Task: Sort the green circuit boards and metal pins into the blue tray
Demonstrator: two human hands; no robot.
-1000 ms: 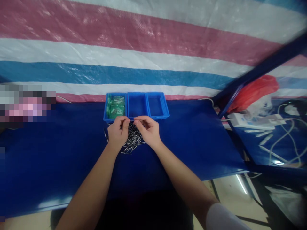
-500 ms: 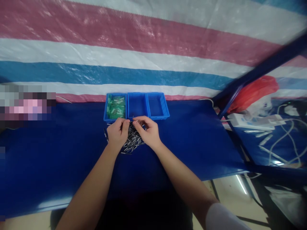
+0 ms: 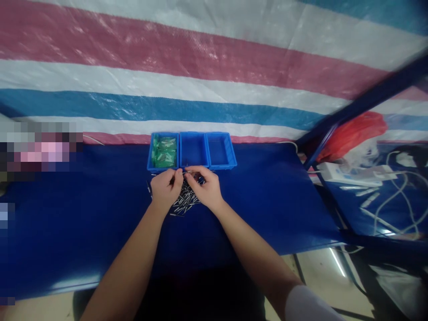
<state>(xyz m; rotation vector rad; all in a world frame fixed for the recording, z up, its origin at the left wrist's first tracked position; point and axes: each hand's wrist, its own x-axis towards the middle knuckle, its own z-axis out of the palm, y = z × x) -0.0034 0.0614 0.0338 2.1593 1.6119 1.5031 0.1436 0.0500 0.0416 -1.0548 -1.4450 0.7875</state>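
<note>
Compared with half a second ago, our view has shifted a touch, so the bins sit slightly lower in the picture, and the two hands have come a bit closer together, with the thumb tips now nearly meeting.

Our left hand (image 3: pixel 167 188) is mostly closed: thumb laid against the bent forefinger in a pinch, the other fingers curled under. Our right hand (image 3: pixel 207 188) is looser, palm side rounded and hollow, but its thumb and forefinger tips come together too. Between the two pinches we can make out a thin metal piece (image 3: pixel 187 171), tiny and blurry; its ends are hidden by our fingers, so we can't tell what's on them.

Right below the hands, partly covered by them, lies the pile of thin metal pins (image 3: pixel 184 203), spread loose on the blue table (image 3: pixel 267 200). A few stray ones poke out past our left wrist and at the near edge.

Just beyond our fingertips, three blue bins stand side by side: the left bin (image 3: pixel 158 169) has green packets (image 3: pixel 164 154) with small pale bits in it, then come the middle bin (image 3: pixel 194 149) and the right bin (image 3: pixel 218 151). Way off to the right there's a red bag (image 3: pixel 357 133) and a white power strip (image 3: pixel 349 174).
</note>
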